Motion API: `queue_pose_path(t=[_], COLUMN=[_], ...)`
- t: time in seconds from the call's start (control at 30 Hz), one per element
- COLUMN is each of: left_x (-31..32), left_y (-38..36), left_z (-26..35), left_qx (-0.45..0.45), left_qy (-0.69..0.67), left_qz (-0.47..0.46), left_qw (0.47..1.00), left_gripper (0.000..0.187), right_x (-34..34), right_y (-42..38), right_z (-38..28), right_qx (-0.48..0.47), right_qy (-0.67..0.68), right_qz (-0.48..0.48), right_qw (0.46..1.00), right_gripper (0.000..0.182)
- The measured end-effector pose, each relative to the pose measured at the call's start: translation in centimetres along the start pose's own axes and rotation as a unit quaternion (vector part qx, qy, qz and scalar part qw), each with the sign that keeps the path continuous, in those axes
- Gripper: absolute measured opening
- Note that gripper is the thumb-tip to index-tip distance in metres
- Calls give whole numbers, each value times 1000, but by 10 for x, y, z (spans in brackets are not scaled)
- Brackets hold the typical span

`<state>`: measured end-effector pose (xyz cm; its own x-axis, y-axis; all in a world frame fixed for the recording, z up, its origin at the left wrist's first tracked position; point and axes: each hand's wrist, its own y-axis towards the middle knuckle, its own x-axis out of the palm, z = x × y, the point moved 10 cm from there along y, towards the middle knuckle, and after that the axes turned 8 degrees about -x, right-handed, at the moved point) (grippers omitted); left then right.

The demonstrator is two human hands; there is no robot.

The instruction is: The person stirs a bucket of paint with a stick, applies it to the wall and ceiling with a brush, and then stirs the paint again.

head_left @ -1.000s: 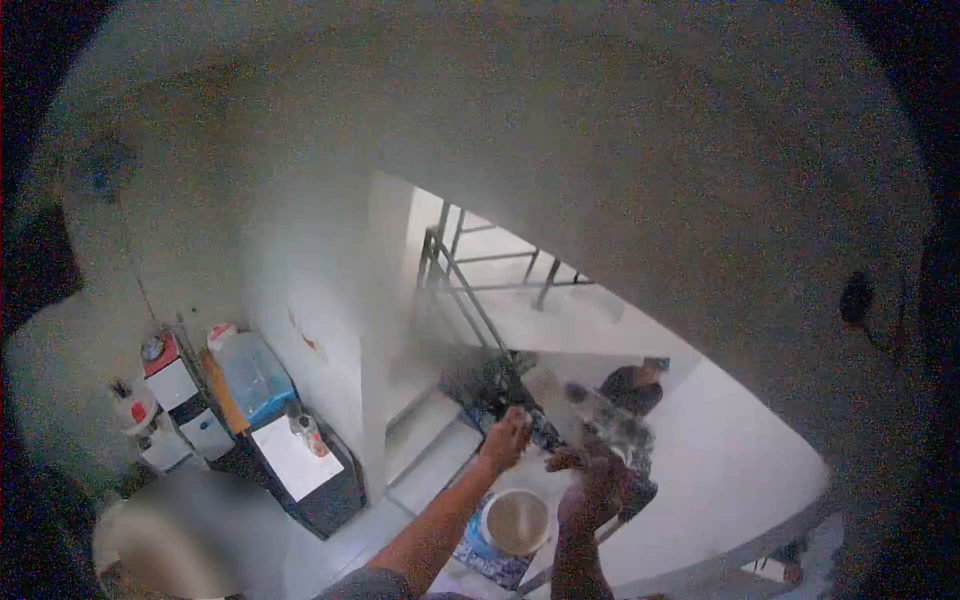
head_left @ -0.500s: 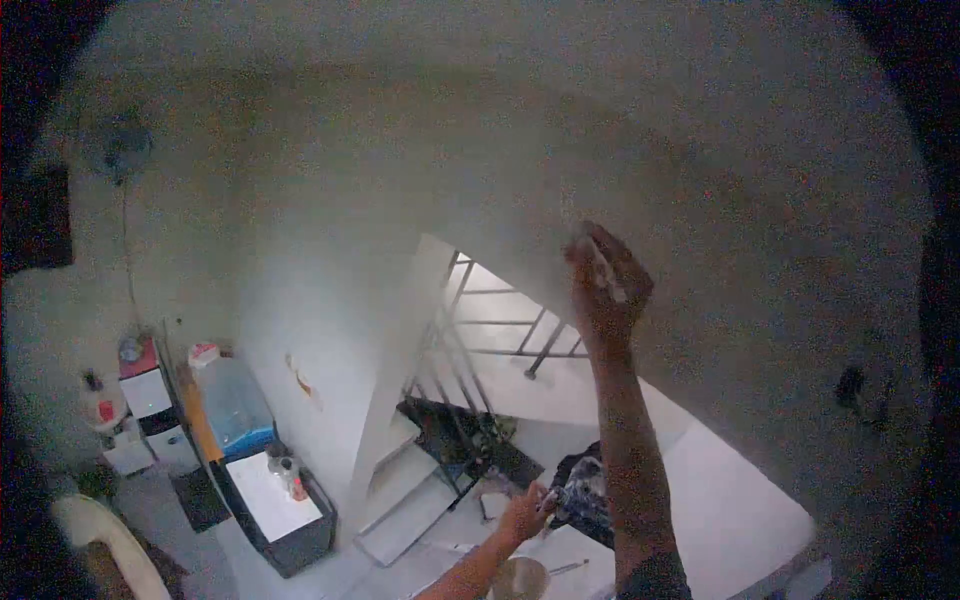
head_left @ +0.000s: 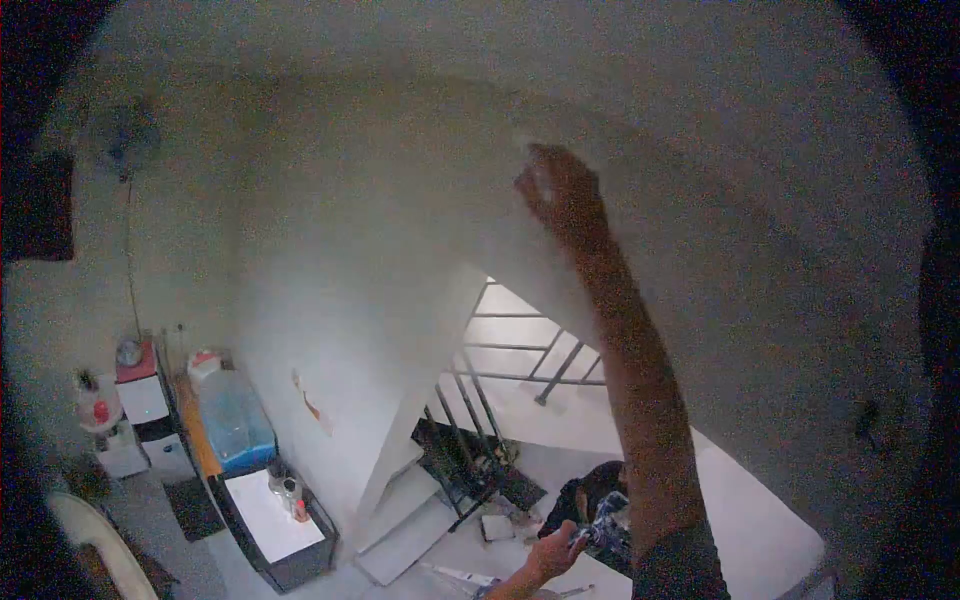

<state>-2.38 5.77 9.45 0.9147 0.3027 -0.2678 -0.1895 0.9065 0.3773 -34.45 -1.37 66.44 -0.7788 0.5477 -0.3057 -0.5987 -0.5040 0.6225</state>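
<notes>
My right hand (head_left: 565,190) is raised against or close to the grey wall (head_left: 400,180), with the arm stretched up. Its fingers are curled round something small and pale that I cannot make out. Lower down, my left hand (head_left: 550,556) is closed, with thumb and fingers drawn together. A small thing seems to show at its fingertips, too blurred to name. Behind that hand, partly hidden by my right forearm, is a dark and patterned shape (head_left: 600,510), which looks like a person below.
White steps (head_left: 410,525) and dark metal railings (head_left: 480,400) lie below the sloping wall opening. On the left stand a black-edged table (head_left: 270,515) with bottles (head_left: 288,495), a blue translucent container (head_left: 235,420), a small drawer unit (head_left: 165,450) and a pale chair (head_left: 110,545).
My right hand has moved up and to the left along the wall. My left hand sits a little lower and further right. The view has shifted slightly.
</notes>
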Motion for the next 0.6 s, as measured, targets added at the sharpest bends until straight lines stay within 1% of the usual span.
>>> queue_pose_path(t=[0.07,0.1,0.13,0.17,0.2,0.27,0.3,0.37,0.4,0.53,0.6], left_x=[-7,-22,-42,-50,-48,-35,-28,-21,-25,-31,-44], left_y=[-5,-8,-7,-8,-7,-6,-4,-4,-5,-4,-6], left_z=[19,33,43,44,41,34,29,25,28,33,41], left_qx=[54,49,1,-46,-50,-16,-18,5,-27,-40,-10], left_qy=[47,42,7,-29,-33,-43,-48,-4,-4,-2,-30], left_qz=[-11,-9,-34,-59,-58,-39,-39,-15,-62,-75,-44], left_qw=[997,998,999,997,996,998,998,1000,998,996,999], left_gripper=[40,40,42,44,44,52,52,55,54,53,53], right_x=[11,15,26,41,55,85,83,81,77,67,67], right_y=[10,18,31,36,39,29,30,21,19,16,15], right_z=[14,19,31,46,66,94,76,45,34,-5,-20], right_qx=[-24,-25,9,43,41,1,-1,38,38,14,1], right_qy=[-101,-95,-99,-102,-98,-143,-141,-116,-117,-111,-104], right_qz=[29,25,-40,-105,-109,-128,-132,-170,-174,-234,-259], right_qw=[994,995,994,988,988,981,981,978,977,966,960], right_gripper=[44,44,46,48,48,48,48,46,46,45,44])
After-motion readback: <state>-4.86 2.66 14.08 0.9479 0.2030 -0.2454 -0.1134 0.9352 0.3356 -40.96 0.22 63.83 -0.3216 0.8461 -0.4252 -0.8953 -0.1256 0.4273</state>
